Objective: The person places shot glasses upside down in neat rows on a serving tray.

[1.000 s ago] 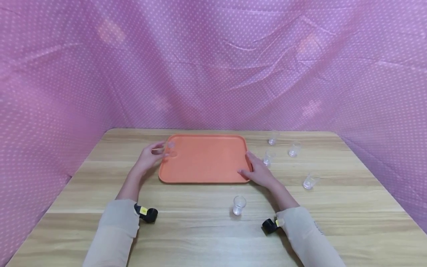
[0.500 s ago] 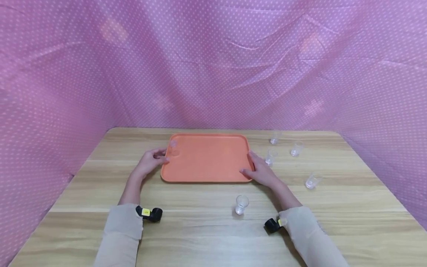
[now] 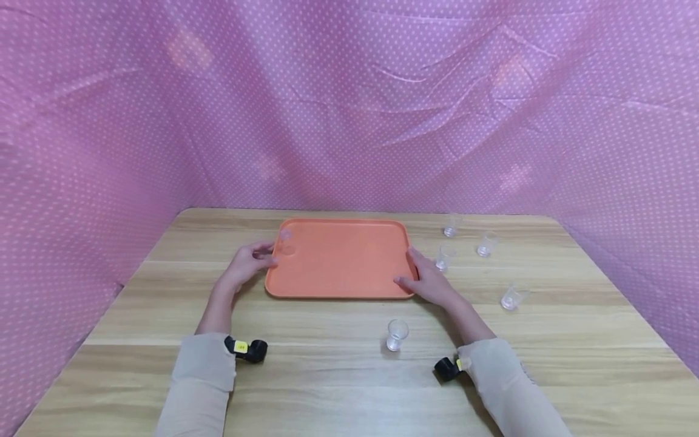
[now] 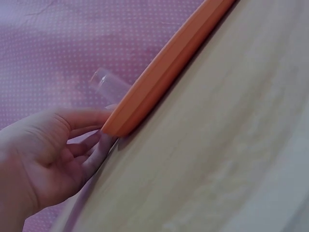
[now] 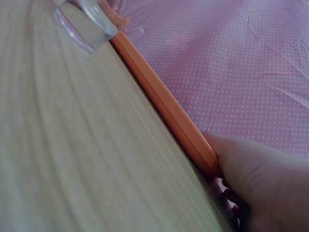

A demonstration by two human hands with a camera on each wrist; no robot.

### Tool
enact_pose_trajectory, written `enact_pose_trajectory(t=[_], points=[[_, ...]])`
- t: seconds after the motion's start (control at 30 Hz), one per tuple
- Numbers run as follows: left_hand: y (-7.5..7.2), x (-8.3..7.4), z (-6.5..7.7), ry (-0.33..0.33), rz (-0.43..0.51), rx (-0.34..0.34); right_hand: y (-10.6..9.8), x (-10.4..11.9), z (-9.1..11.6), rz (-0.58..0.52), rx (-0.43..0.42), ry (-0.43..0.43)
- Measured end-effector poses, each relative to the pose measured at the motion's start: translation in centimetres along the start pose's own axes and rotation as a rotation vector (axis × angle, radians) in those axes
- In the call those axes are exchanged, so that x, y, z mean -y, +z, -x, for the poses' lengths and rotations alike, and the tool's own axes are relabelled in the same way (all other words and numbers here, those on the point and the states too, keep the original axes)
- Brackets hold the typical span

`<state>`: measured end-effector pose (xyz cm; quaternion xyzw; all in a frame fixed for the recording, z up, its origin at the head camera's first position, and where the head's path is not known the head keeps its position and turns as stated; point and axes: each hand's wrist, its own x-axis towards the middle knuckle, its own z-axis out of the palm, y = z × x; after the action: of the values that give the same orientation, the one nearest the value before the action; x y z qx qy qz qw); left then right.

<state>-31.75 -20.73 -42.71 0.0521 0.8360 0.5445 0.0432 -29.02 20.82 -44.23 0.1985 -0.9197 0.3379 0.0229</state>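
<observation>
An orange rectangular tray (image 3: 341, 261) lies on the wooden table. Its left rim is pinched by my left hand (image 3: 248, 266), thumb on top and fingers curled at the underside, as the left wrist view shows. My right hand (image 3: 429, 282) grips the opposite side near the front corner, its thumb laid over the rim and its other fingers partly hidden below. A small clear shot glass (image 3: 287, 243) stands on the tray near the back left, close to my left fingertips. Another clear shot glass (image 3: 397, 335) stands on the table in front of the tray.
Right of the tray stand several more clear glasses: one close to my right hand (image 3: 443, 260), a back glass (image 3: 450, 229), a farther glass (image 3: 484, 246) and a nearer glass (image 3: 512, 298). Pink dotted cloth (image 3: 349, 121) hangs behind and beside the table (image 3: 317, 364).
My left hand has come slightly toward me from beside the glass and taken hold of the tray's left rim. My right hand keeps its grip. The head view has shifted slightly.
</observation>
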Motion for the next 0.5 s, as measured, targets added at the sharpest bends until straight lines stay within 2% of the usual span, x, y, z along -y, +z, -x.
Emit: enact_pose_trajectory(t=[0.5], points=[[0.53, 0.13, 0.13, 0.023, -0.018, -0.036, 0.09, 0.02, 0.06, -0.002, -0.004, 0.001]])
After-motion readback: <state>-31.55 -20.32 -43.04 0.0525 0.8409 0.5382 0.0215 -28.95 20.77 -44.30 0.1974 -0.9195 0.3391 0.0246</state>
